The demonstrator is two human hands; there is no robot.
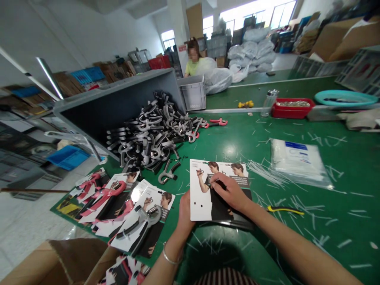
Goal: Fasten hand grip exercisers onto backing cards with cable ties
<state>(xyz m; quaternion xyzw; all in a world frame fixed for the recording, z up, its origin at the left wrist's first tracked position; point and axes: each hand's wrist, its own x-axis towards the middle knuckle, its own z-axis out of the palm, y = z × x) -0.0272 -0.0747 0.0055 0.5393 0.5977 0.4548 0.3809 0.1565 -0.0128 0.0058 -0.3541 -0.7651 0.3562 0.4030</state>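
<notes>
A stack of printed cardboard packaging cards (202, 209) lies in front of me, the top one showing a person with a hand grip and two small punched holes. My left hand (185, 208) is closed on the stack's left edge, its fingers partly hidden. Over the middle of the top card my right hand (231, 192) has its fingers pinched together; what is in them, if anything, is too small to make out. A loose grey-and-black hand grip strengthener (168, 174) lies beyond my left hand. To the left, several cards carry hand grips, the nearest a grey one (145, 223).
A tipped grey bin (118, 93) spills a heap of hand grips (157, 130). White cable ties (264, 172), a bag of ties (299, 162), yellow-handled pliers (286, 209) and clippings lie right. Behind are a red tray (292, 113) and a co-worker (194, 65).
</notes>
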